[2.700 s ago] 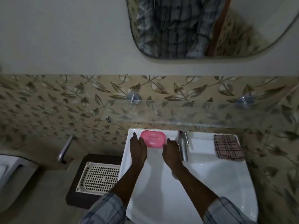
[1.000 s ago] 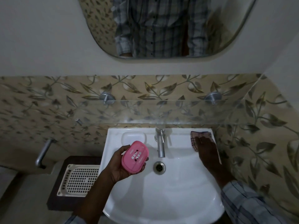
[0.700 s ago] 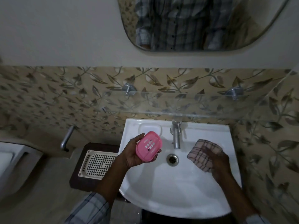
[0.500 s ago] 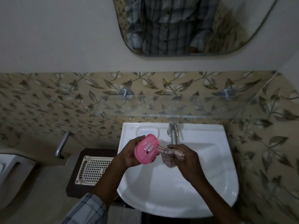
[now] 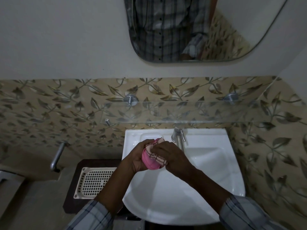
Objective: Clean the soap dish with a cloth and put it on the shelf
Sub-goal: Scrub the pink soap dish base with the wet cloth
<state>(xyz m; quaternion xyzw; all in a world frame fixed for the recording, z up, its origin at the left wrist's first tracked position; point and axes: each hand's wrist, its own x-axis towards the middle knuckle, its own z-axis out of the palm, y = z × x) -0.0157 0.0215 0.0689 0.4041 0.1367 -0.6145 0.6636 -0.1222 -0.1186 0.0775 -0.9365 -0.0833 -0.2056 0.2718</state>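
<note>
My left hand [image 5: 137, 157] grips the pink soap dish [image 5: 148, 161] from the left, holding it over the back left part of the white sink [image 5: 207, 171]. My right hand [image 5: 171, 155] holds the checked cloth [image 5: 156, 154] and presses it against the dish's right side, covering most of it. The glass shelf [image 5: 191, 113] runs along the leaf-patterned wall above the sink, with nothing on it.
A chrome tap [image 5: 178, 138] stands just right of my hands. A moulded soap recess [image 5: 151, 136] lies behind them. A cream perforated tray [image 5: 94, 183] on a dark stand sits left of the sink. A mirror [image 5: 199, 29] hangs above.
My right hand picked the cloth up from the sink's right corner and brought it left onto the dish. Both hands now meet around the dish.
</note>
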